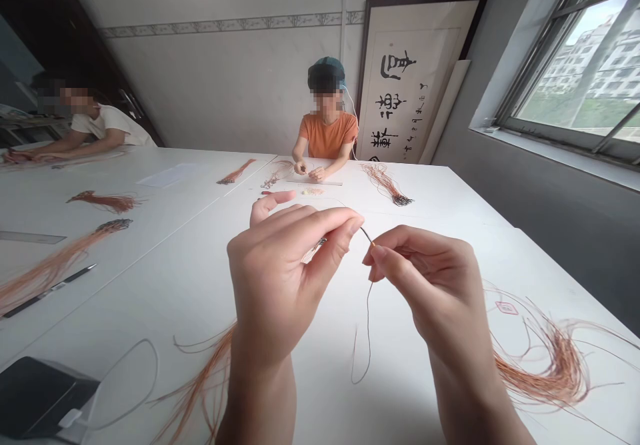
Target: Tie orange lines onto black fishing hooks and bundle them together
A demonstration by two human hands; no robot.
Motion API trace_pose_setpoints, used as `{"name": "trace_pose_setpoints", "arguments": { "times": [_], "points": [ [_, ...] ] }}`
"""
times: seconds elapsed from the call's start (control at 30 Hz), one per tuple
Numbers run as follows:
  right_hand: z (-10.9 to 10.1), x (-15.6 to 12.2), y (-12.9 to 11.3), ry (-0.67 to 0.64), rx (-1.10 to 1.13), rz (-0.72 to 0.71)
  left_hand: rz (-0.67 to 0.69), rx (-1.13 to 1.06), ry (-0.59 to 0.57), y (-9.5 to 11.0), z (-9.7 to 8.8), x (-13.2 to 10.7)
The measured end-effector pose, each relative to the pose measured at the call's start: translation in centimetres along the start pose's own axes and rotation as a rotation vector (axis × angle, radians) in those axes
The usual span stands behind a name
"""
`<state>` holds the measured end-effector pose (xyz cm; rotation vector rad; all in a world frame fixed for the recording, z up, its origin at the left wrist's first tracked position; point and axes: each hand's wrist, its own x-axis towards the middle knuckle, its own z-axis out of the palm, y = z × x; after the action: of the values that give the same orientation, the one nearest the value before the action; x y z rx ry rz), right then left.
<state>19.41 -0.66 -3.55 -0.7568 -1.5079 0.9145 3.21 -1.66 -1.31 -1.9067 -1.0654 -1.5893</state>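
Note:
Centred above the white table, my left hand pinches one end of a thin dark rod-like piece between thumb and forefinger. Its little finger is raised. Close by on the right, the thumb and fingertips of my right hand are closed on a thin line at the piece's lower end. From under these fingers the thin line hangs and curls back up at its tip. How line and piece join is hidden by the fingertips. Below my left wrist lies a bundle of copper-coloured strands, partly covered.
A loose coil of copper-coloured strands lies right; more bundles with dark ends lie left and far. A black box with a white cable stands front left, near a pen. Two people sit across and far left.

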Motion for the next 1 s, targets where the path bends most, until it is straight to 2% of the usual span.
{"name": "trace_pose_setpoints", "arguments": {
  "times": [1.0],
  "points": [
    [-0.2, 0.2, -0.17, -0.008, -0.062, -0.01, 0.019, 0.031, -0.015, -0.11, 0.15, 0.04]
  ]
}}
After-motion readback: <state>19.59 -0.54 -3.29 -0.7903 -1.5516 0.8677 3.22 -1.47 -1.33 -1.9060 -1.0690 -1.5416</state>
